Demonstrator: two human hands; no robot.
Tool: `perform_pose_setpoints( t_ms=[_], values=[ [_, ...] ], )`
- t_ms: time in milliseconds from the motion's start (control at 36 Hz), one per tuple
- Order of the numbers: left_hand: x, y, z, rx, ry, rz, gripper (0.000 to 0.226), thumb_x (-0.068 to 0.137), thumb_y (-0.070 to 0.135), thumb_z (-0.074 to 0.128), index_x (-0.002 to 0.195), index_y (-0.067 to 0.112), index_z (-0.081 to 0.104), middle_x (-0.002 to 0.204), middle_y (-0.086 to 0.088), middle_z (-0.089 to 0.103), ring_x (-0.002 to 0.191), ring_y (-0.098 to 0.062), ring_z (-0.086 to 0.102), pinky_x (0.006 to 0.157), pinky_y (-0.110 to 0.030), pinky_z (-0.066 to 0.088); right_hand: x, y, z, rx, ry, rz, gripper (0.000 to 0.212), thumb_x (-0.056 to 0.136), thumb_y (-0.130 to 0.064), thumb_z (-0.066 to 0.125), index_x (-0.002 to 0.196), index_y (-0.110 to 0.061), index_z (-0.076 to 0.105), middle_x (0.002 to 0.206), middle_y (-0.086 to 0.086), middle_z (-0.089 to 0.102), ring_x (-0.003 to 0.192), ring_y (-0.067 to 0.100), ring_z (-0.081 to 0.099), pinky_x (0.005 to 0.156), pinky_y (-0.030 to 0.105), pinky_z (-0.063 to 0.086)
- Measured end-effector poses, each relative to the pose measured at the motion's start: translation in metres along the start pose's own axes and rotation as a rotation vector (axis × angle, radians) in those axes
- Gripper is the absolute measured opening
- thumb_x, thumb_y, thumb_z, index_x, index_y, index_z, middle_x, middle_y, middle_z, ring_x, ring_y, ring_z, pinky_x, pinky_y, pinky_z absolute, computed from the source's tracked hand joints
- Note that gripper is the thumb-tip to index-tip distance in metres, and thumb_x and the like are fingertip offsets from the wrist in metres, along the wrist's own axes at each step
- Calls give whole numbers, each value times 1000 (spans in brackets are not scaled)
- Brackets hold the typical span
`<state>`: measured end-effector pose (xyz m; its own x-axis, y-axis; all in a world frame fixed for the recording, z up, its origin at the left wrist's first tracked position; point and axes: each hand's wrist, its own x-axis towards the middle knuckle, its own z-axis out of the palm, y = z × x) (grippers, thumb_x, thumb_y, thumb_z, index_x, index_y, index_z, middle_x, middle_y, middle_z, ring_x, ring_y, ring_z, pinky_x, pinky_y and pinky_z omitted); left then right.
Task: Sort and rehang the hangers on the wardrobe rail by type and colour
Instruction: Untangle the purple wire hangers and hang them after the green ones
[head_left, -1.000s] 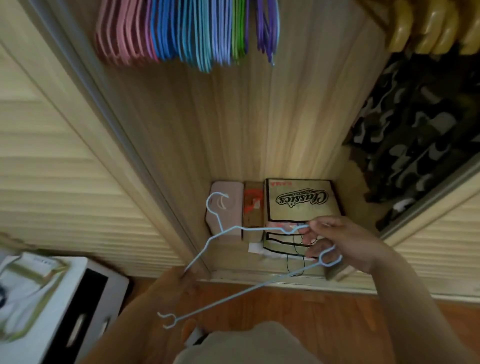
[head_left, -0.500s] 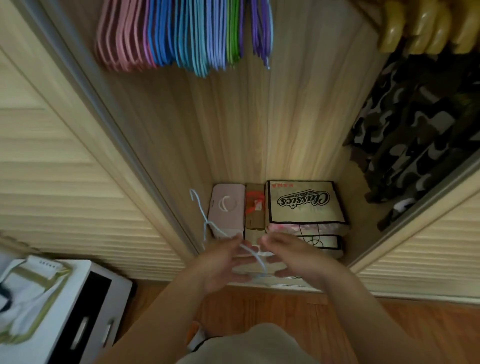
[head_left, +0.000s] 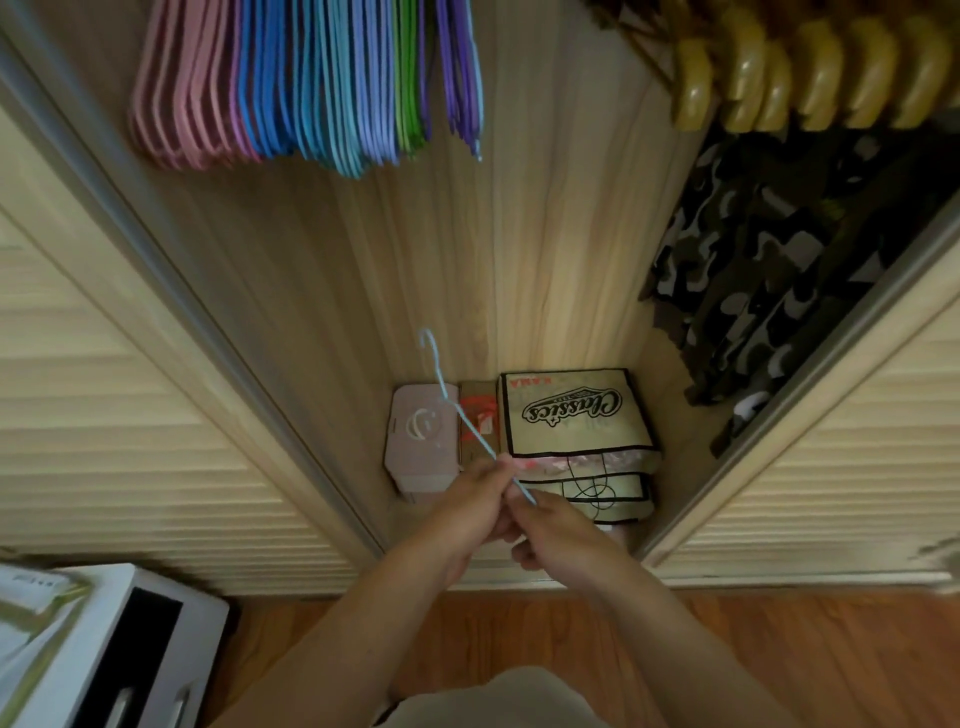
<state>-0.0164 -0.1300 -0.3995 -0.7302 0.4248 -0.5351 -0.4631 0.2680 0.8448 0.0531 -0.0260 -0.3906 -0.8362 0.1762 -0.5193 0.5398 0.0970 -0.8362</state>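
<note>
**Light-blue hanger turned edge-on, hook raised toward the rail**

Change since a second ago: the light-blue wire hanger (head_left: 470, 423), then spread flat between my hands, is now edge-on, hook pointing up at the wardrobe back. My left hand (head_left: 475, 499) has moved in from the hanger's far end and pinches the wire. My right hand (head_left: 550, 525) touches it just below, fingers curled round the lower wire. Judgement: hanger oriented, ready to lift to its colour group.

Surroundings, left to right: louvred door (head_left: 104, 415); coloured hangers (head_left: 311, 88) on the rail, pink through blue, green, purple; pink box (head_left: 421, 441) and Classics bag (head_left: 571, 415) on the floor; wooden hangers (head_left: 810, 78) above camouflage clothing (head_left: 779, 270). The blue group is tightly packed; finding a gap could be awkward.
</note>
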Motion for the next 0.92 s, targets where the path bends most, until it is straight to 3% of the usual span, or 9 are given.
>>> perform_pose_setpoints(
  t_ms=[111,194,250,361,472,556,639,750,917],
  values=[
    [-1,13,-16,220,152,148,18,106,43,47,105,33,63,110,6,68,106,-18,65,101,-49,53,7,-2,-17,-11,140,-56,48,107,-44,35,95,-10,66,82,3,60,69,17,52,67,35,44],
    [-5,47,-41,259,279,380,11,106,31,52,103,29,63,106,9,66,102,-9,64,88,-19,50,16,-17,-42,22,244,-115,45,107,-44,36,88,-13,63,80,4,68,55,11,55,61,38,43],
    [-12,85,-63,276,406,563,13,105,19,54,102,27,63,97,13,65,88,2,62,73,-7,43,20,-42,-60,57,328,-192,43,107,-40,38,88,-11,63,73,1,60,52,10,54,58,33,42],
    [-32,165,-109,410,647,932,16,101,16,55,109,23,67,103,2,68,94,-12,63,89,-30,47,20,-109,-86,54,460,-412,40,106,-39,40,87,-17,67,67,-5,55,55,15,53,59,34,44],
    [-66,243,-160,860,1057,1278,31,83,12,54,110,5,67,114,-19,62,116,-36,53,104,-42,37,16,-171,-99,89,545,-592,41,106,-35,41,82,-15,68,71,3,53,58,22,57,62,38,48],
    [-88,289,-193,1058,1349,1302,36,80,16,56,111,2,67,135,-27,53,136,-49,40,118,-54,28,15,-210,-104,63,569,-648,42,106,-38,40,82,-18,68,72,3,54,62,25,60,67,43,52],
    [-102,318,-210,1210,1504,1261,36,80,20,55,108,0,66,147,-27,45,145,-47,31,123,-59,18,17,-250,-106,11,597,-686,42,107,-41,36,88,-19,67,75,3,58,71,27,66,69,41,54],
    [-92,324,-228,1449,1556,1257,24,90,18,54,100,3,70,149,-27,49,149,-52,23,117,-70,20,38,-284,-104,20,601,-679,41,107,-42,36,89,-17,64,72,3,58,71,27,66,75,50,56],
    [-85,322,-237,1475,1570,1280,18,90,9,56,97,0,69,145,-31,51,152,-54,15,116,-73,18,65,-305,-103,-15,601,-687,44,107,-39,38,84,-14,65,70,4,60,66,26,65,75,51,56]
  ],
)
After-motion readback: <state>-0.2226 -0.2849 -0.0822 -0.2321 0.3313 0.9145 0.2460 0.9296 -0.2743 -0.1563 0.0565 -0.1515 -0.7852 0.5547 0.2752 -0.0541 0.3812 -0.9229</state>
